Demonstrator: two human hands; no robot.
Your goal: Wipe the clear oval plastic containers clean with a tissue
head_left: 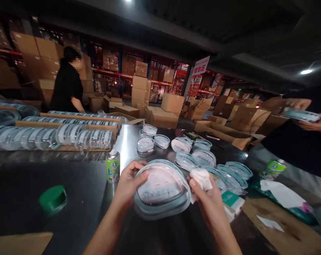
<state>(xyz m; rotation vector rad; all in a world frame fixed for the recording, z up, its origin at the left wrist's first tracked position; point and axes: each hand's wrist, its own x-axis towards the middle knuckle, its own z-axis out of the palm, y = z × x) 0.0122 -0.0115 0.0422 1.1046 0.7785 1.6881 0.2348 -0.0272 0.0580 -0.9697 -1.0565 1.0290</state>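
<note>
My left hand (132, 182) grips a rounded clear plastic case (163, 187) by its left edge, thumb on top. The case has a pale teal rim and a whitish panel with blurred lettering. In my right hand (207, 198) is a crumpled white tissue (201, 177), close to the case's right edge; whether they touch I cannot tell. A green spray can (113, 170) stands beside my left hand. Similar cases (203, 158) lie in a loose group beyond my hands. A teal and white box (231, 203) sits just right of my right hand.
Rows of clear cases (46, 137) fill cardboard trays at left, with a green tape roll (53, 199) nearer me. A tissue pack (285, 198) and second spray can (273, 169) are at right. A co-worker's hands (313, 120) hold another case. Another person (67, 83) stands behind the trays.
</note>
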